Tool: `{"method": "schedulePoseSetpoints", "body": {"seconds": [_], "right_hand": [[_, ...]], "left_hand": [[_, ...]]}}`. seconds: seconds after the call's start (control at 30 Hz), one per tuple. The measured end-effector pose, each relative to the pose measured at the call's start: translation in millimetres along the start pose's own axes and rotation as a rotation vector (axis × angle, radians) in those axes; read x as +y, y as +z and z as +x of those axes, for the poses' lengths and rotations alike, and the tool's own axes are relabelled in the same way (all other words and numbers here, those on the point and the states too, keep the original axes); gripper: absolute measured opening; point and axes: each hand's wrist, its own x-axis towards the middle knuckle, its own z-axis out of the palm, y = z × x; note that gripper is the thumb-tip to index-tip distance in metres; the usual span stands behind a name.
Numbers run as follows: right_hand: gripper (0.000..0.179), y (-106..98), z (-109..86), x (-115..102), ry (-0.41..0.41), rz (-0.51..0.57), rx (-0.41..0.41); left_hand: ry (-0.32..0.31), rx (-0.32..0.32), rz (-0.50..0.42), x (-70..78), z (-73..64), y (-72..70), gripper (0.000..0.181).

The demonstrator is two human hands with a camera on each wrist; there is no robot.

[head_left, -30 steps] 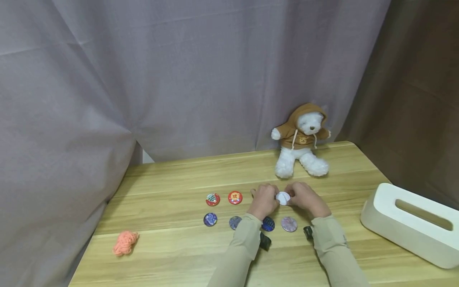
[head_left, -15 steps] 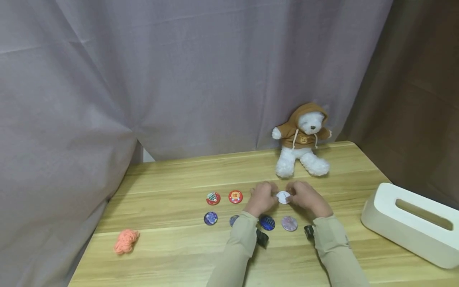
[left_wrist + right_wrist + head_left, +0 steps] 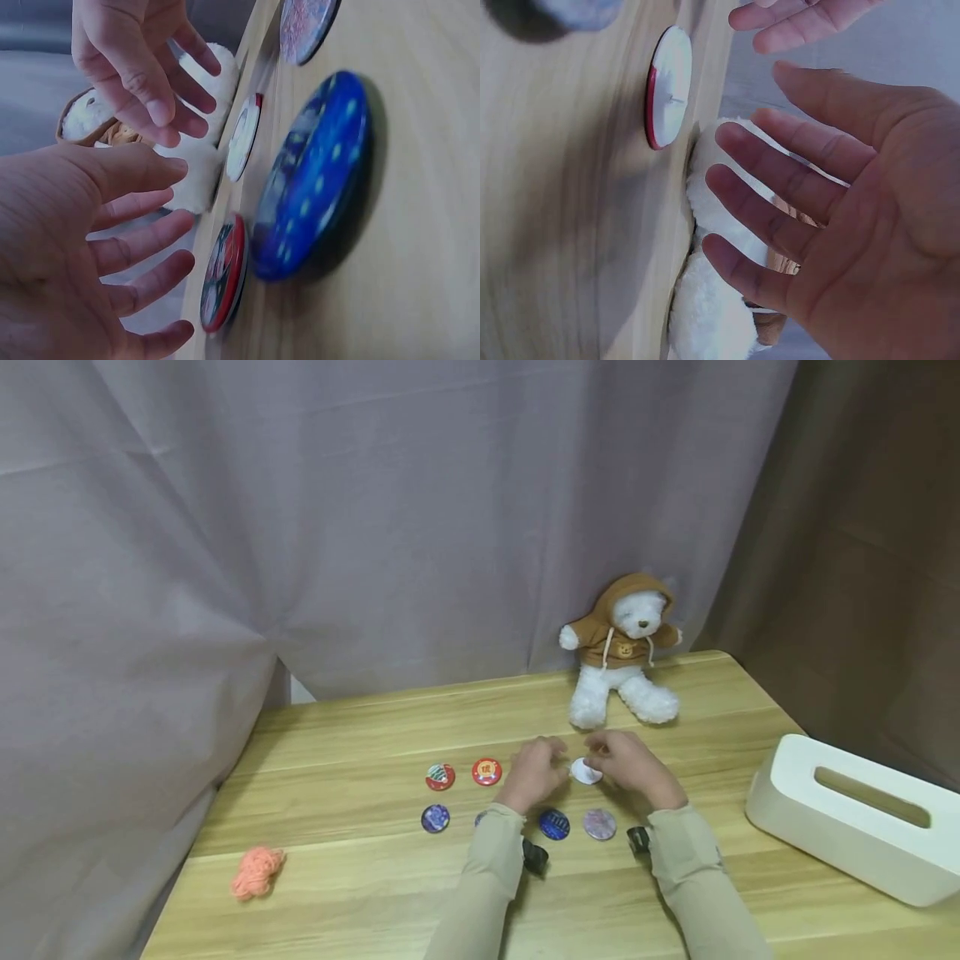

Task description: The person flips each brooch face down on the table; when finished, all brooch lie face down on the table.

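Observation:
A round white pin badge (image 3: pixel 583 772) with a red edge lies on the table between my two hands. My left hand (image 3: pixel 534 774) is just left of it, fingers spread and holding nothing. To its right, my right hand (image 3: pixel 632 767) hovers with fingers loosely extended, also apart from the badge. In the left wrist view, a red-rimmed badge (image 3: pixel 223 276) lies beside the left fingertips, and a dark blue badge (image 3: pixel 315 176) is close by. Left of my hands are a red badge with a yellow centre (image 3: pixel 487 771) and a tree-pattern badge (image 3: pixel 440 777).
A nearer row holds a purple-blue badge (image 3: pixel 435 818), the blue badge, a pale pinkish badge (image 3: pixel 599 824) and one mostly behind my left sleeve. A teddy bear (image 3: pixel 622 652) sits behind. Coral yarn (image 3: pixel 257 872) lies left; a white tissue box (image 3: pixel 855 818) stands right.
Both hands have let go of the white badge's edges, and their fingers have opened. The left hand has drawn slightly left; the badge stays on the table. The head view has shifted slightly.

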Motion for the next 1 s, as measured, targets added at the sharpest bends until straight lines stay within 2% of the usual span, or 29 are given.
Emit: {"method": "schedulePoseSetpoints", "body": {"seconds": [0.2, 0.5, 0.73, 0.9, 1.0], "right_hand": [[0.031, 3.7, 5.7, -13.0, -0.018, 0.015, -0.015], [0.035, 17.3, 16.9, -23.6, -0.078, 0.001, -0.047], [0.037, 26.6, 21.7, -30.4, -0.032, -0.007, -0.088], [0.039, 31.5, 23.4, -36.9, -0.026, 0.001, -0.098], [0.038, 34.9, 24.5, -39.9, -0.042, 0.005, -0.093]], "left_hand": [[-0.017, 0.009, 0.023, -10.9, -8.1, -10.3, 0.035], [-0.025, 0.021, 0.013, -25.3, -14.5, -14.3, 0.039], [-0.038, 0.01, -0.027, -27.6, -17.7, -17.0, 0.042], [-0.008, -0.003, -0.008, -29.1, -21.3, -19.6, 0.045], [0.012, -0.011, 0.026, -29.7, -23.2, -20.8, 0.038]]}}
